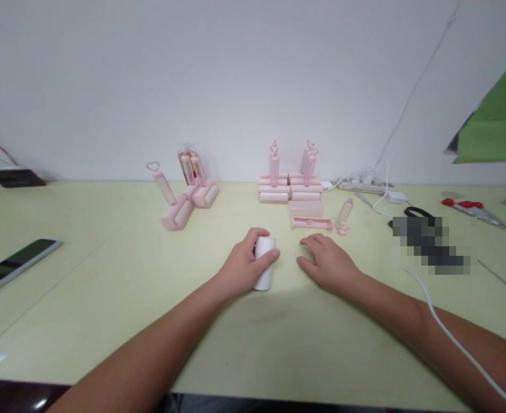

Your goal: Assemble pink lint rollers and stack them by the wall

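Note:
My left hand (243, 267) is wrapped round a white roll (264, 275), which it holds on the table with the thumb across its front. To the right, my right hand (331, 265) rests low over the table, fingers apart and curved. Just past its fingertips lies a small pink piece (311, 234), partly hidden by them. Beyond that is a pink trough-like part (312, 223), with a pale pink cover (306, 208) behind it. A clear pink tube with a heart-shaped loop (345, 213) leans beside the trough.
Pink rollers with upright handles stand in a right group (274, 195) and a left group (178, 215). A phone (18, 264) lies at the left. At the right are a power strip (365, 186), red-handled scissors (472, 209) and a white cable (425, 292) crossing my right forearm.

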`<action>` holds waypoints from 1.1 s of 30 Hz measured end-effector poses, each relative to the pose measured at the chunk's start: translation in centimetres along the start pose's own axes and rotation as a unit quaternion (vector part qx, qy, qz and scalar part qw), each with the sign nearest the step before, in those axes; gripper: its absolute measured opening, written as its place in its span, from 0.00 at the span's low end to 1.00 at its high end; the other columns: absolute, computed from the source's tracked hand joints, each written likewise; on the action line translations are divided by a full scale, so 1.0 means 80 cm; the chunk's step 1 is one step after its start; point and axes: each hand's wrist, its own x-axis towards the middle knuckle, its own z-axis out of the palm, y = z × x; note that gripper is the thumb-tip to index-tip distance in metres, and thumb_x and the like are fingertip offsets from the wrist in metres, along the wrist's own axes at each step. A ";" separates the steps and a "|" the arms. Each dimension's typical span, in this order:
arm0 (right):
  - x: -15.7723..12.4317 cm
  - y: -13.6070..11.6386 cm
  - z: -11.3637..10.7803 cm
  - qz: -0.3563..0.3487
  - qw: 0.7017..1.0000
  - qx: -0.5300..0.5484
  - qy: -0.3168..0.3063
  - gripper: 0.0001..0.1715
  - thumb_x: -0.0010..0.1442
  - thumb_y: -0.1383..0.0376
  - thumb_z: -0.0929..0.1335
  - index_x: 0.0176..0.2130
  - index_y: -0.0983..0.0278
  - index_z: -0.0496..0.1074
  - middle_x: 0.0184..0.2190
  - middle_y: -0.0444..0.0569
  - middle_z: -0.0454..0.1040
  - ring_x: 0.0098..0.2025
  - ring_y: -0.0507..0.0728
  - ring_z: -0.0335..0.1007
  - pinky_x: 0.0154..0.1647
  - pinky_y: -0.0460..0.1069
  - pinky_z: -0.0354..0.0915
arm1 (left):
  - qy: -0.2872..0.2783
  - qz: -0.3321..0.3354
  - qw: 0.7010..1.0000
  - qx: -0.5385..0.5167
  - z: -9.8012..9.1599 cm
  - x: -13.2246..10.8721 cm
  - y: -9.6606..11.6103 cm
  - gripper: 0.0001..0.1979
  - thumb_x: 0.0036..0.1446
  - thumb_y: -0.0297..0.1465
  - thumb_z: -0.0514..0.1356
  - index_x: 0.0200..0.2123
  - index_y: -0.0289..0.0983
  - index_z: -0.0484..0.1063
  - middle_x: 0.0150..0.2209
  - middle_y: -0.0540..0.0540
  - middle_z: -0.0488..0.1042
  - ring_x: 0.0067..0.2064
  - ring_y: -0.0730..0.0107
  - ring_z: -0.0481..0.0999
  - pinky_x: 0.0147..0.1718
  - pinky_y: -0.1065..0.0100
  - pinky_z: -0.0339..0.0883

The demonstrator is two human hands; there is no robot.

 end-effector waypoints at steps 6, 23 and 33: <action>0.001 0.000 0.000 -0.013 0.999 -0.031 0.039 0.21 0.64 0.58 0.66 0.53 0.64 0.72 0.56 0.60 0.68 0.54 0.66 0.63 0.54 0.58 0.58 | 0.021 -0.008 0.999 0.037 -0.005 0.004 -0.006 0.19 0.58 0.45 0.60 0.46 0.40 0.71 0.36 0.49 0.75 0.34 0.67 0.72 0.31 0.69 0.63; -0.005 -0.015 -0.004 -0.101 0.958 0.243 0.111 0.04 0.59 0.66 0.69 0.33 0.62 0.68 0.36 0.49 0.74 0.36 0.55 0.69 0.37 0.49 0.64 | 0.025 -0.207 0.926 -0.314 -0.008 0.024 -0.025 0.15 0.61 0.42 0.57 0.43 0.37 0.66 0.23 0.51 0.65 0.18 0.74 0.66 0.09 0.76 0.56; -0.020 -0.033 -0.012 -0.199 0.917 0.266 0.221 0.09 0.57 0.71 0.70 0.39 0.61 0.70 0.43 0.54 0.75 0.48 0.58 0.72 0.48 0.53 0.68 | -0.034 -0.243 0.857 -0.453 0.007 0.018 -0.013 0.11 0.64 0.38 0.56 0.42 0.35 0.66 0.27 0.48 0.70 0.22 0.73 0.72 0.16 0.75 0.67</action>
